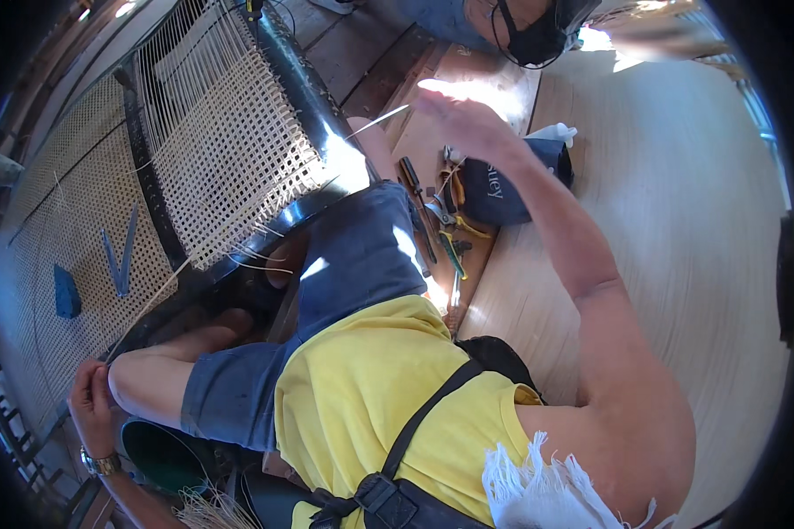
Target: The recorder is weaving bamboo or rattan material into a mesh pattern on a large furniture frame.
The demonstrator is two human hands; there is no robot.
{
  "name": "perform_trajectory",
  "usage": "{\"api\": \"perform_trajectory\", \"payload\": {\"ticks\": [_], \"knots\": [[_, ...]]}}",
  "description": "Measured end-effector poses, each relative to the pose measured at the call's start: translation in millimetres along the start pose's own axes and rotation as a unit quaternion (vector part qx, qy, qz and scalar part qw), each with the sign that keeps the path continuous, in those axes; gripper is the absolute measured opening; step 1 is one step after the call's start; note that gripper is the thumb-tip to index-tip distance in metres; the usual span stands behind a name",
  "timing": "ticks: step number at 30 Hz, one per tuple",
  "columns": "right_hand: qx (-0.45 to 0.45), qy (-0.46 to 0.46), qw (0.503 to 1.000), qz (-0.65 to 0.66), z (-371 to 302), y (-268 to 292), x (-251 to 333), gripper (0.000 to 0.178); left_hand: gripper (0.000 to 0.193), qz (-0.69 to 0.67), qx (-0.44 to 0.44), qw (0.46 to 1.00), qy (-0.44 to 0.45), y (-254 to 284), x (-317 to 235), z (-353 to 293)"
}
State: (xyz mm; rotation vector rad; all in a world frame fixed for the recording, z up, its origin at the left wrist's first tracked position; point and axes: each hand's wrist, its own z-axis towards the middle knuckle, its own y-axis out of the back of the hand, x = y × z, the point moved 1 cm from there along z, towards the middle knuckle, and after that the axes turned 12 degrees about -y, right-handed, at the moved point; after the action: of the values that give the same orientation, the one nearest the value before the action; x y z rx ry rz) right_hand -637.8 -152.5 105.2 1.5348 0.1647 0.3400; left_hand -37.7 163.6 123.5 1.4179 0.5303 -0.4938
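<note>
A black frame (287, 66) holds an open-weave cane panel (229, 145), with loose strand ends at its near edge. My right hand (468, 123) is raised to the right of the frame, its fingers closed on a pale cane strand (379, 121) that runs back toward the panel's edge. Glare washes out those fingertips. Beside my left knee, my left hand (90, 397) pinches a long cane strand (154, 298) slanting up to the panel's near corner. Whether both hands hold one and the same strand, I cannot tell.
On the left woven panel (106, 194) lie a blue block (66, 292) and a V-shaped metal tool (122, 260). Pliers (451, 254), a screwdriver (410, 176) and a dark bag (494, 189) sit to the right. A dark green bucket (163, 450) stands below. Another person (512, 26) is opposite.
</note>
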Motion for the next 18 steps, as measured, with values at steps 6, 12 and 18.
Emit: {"api": "perform_trajectory", "payload": {"ticks": [6,12,18], "knots": [[-0.042,-0.125,0.991,0.033,20,19,-74,0.021,0.014,0.031,0.018,0.993,0.116,62,51,-42],[-0.065,-0.234,0.97,-0.025,46,4,-41,0.055,0.019,-0.019,-0.071,0.985,0.156,48,35,-30],[0.091,0.203,0.876,0.428,-13,7,218,0.054,0.011,-0.042,0.02,0.977,-0.207,-93,-145,117]]}}
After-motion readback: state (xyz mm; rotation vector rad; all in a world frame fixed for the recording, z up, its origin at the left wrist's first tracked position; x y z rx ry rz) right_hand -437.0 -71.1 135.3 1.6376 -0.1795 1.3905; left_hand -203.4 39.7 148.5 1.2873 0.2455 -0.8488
